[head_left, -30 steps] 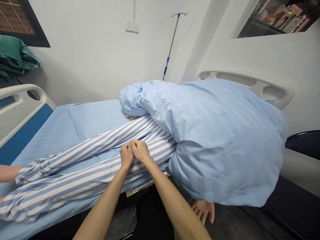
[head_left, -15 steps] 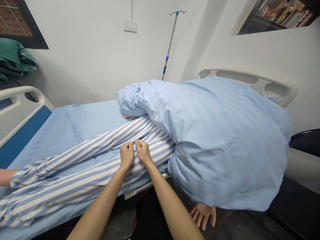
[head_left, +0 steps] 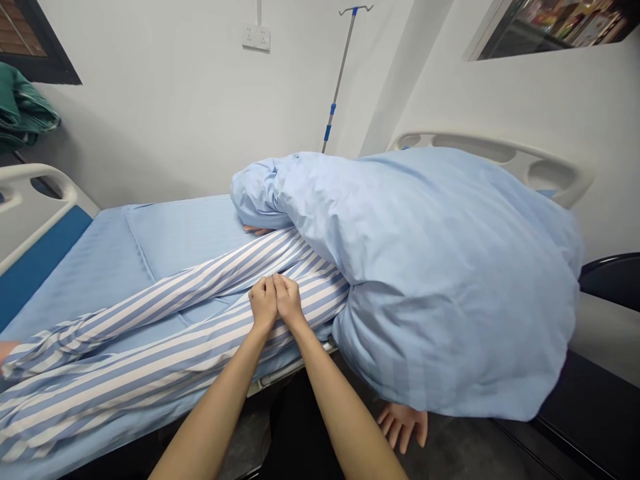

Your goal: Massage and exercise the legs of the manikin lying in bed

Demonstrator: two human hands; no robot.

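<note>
Left hand [head_left: 263, 312] and right hand [head_left: 289, 303]: bare, side by side, resting on blue-and-white striped pyjama trousers [head_left: 125, 373]. Fingers [head_left: 265, 287] pressed together, the tips of both hands touching; whether they pinch the cloth, cannot tell. The trousers lie along a blue-sheeted hospital bed [head_left: 185, 240], their upper end under a bulky light-blue duvet [head_left: 440, 287]. Below the duvet, beyond the bed's near edge, hangs a third hand [head_left: 403, 425]; fingertips [head_left: 257, 231] show at its far edge. Also present: white bed headboard [head_left: 500, 157], IV pole [head_left: 341, 80], wall socket [head_left: 256, 37], folded green cloth [head_left: 20, 113].
</note>
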